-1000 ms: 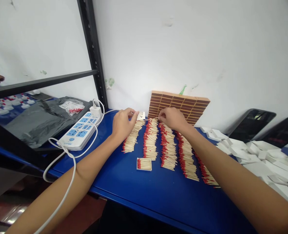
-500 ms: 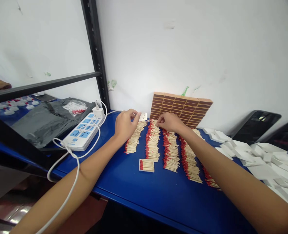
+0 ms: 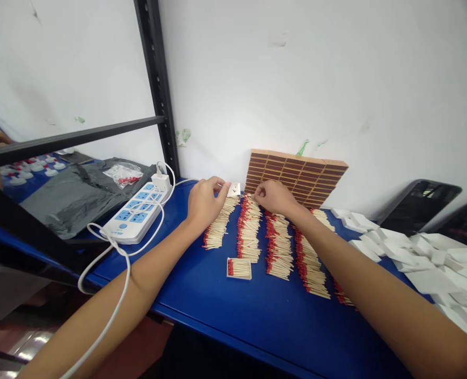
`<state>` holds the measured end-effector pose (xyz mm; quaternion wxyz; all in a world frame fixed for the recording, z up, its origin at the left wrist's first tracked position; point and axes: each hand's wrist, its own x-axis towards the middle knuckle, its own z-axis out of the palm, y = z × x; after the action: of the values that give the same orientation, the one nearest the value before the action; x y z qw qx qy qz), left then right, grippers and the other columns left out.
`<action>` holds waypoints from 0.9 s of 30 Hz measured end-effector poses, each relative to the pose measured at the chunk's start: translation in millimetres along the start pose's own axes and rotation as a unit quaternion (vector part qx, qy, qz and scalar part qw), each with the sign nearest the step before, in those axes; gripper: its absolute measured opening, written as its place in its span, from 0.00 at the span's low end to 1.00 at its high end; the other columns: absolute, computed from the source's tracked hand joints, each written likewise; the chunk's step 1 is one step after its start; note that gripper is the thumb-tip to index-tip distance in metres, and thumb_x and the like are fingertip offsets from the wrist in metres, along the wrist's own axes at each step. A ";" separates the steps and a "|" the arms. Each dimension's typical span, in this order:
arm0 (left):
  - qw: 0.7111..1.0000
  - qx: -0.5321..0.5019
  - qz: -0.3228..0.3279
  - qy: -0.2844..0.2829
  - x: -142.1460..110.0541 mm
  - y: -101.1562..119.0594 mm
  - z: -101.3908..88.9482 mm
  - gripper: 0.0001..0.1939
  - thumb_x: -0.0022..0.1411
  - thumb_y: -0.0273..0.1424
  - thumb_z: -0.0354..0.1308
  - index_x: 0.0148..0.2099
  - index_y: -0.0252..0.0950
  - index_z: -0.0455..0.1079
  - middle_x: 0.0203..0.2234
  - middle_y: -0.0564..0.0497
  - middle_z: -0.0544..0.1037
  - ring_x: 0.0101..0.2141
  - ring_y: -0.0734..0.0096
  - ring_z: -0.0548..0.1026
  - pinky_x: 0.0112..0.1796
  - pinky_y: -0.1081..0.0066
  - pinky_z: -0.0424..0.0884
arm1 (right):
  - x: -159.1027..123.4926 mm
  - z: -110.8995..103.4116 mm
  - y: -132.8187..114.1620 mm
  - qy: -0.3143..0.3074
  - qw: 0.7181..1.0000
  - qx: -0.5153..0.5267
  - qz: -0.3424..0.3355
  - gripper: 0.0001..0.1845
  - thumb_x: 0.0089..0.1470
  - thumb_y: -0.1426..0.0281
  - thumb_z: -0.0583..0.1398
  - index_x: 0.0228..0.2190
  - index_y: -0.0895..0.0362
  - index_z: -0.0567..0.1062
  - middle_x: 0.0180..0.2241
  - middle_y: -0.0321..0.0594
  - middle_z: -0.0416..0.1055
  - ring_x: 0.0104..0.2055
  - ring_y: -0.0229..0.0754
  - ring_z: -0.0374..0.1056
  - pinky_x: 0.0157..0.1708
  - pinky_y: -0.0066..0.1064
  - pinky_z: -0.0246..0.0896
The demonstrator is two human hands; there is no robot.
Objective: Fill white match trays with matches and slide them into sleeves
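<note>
My left hand is at the far end of the leftmost row of matches. Its thumb and fingers are closed at the edge of a small white box-like piece with dark marks, partly hidden by the hand. Just to the right, my right hand pinches a match at the top of the second row of matches; the fingertips partly cover it. More rows lie to the right, partly under my forearm. Nearer the front, a white tray holds matches with red heads to the left.
Brown-sided matchboxes stand stacked against the wall. Loose white trays pile up at right, by two dark phone-like slabs. A power strip with a white cable crossing my left forearm lies beside the black rack.
Both hands stay almost in place, with only a slight shift of the right fingers at the match row. The whole view has moved a little.
</note>
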<state>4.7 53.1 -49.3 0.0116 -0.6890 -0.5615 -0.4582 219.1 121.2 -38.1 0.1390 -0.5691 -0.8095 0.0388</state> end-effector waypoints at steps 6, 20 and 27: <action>1.000 0.003 -0.005 0.005 1.2 -1.2 0.0 0.11 0.70 0.39 0.58 0.41 0.39 0.78 0.32 0.50 0.85 0.35 0.62 0.81 0.41 0.65 0.71 | 12.2 0.3 -10.5 -0.027 1.000 -0.014 0.006 0.06 0.53 0.67 0.67 0.28 0.56 0.82 0.32 0.45 0.81 0.34 0.44 0.75 0.32 0.29 0.63; 1.000 0.000 -0.004 0.007 1.0 -1.5 -1.4 0.11 0.71 0.39 0.58 0.42 0.39 0.78 0.32 0.50 0.85 0.36 0.61 0.81 0.40 0.65 0.71 | 13.0 1.3 -15.1 -0.062 0.997 -0.020 0.031 0.04 0.53 0.70 0.67 0.29 0.58 0.81 0.28 0.48 0.79 0.34 0.48 0.76 0.32 0.31 0.63; 1.000 -0.003 -0.001 0.005 0.9 -1.8 -0.6 0.11 0.70 0.39 0.58 0.41 0.39 0.78 0.31 0.51 0.84 0.35 0.61 0.81 0.40 0.65 0.70 | 9.0 -5.9 0.3 0.000 0.997 0.068 -0.033 0.10 0.51 0.76 0.63 0.37 0.59 0.81 0.33 0.42 0.80 0.32 0.41 0.73 0.30 0.28 0.61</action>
<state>2.9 54.1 -49.3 0.0113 -0.6862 -0.5607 -0.4632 218.1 129.2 -30.9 0.1789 -0.5315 -0.8232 0.0888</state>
